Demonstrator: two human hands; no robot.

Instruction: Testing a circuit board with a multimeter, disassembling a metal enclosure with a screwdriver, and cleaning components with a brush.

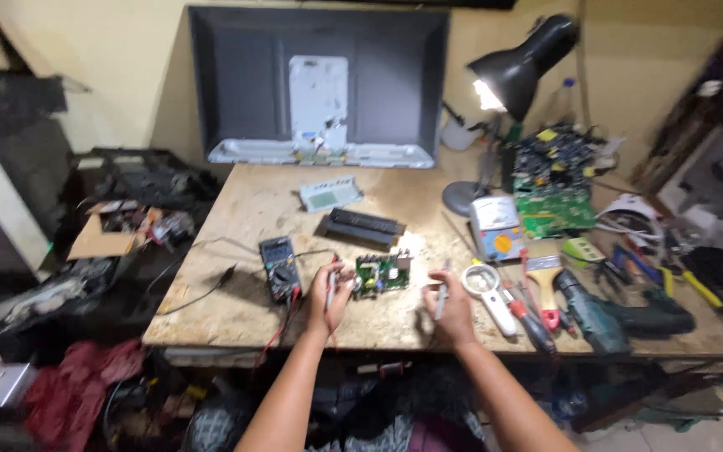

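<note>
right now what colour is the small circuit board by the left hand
Green, with pale parts on it; the head view shows the small circuit board best.

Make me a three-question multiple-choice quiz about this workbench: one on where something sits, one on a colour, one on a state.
1. Where does the dark multimeter lie?
A. left of the small green circuit board
B. on the pile of boards at the right
C. under the lamp

2. What colour is the probe in the left hand?
A. blue
B. red
C. yellow

3. What state is the black desk lamp in?
A. lit
B. off
C. lying on its side

Answers: 1 A, the meter lies left of the board, by the left hand. 2 B, the probe and its lead look red. 3 A, its bulb glows brightly while it stands upright.

The right hand holds a second, dark probe.
</note>
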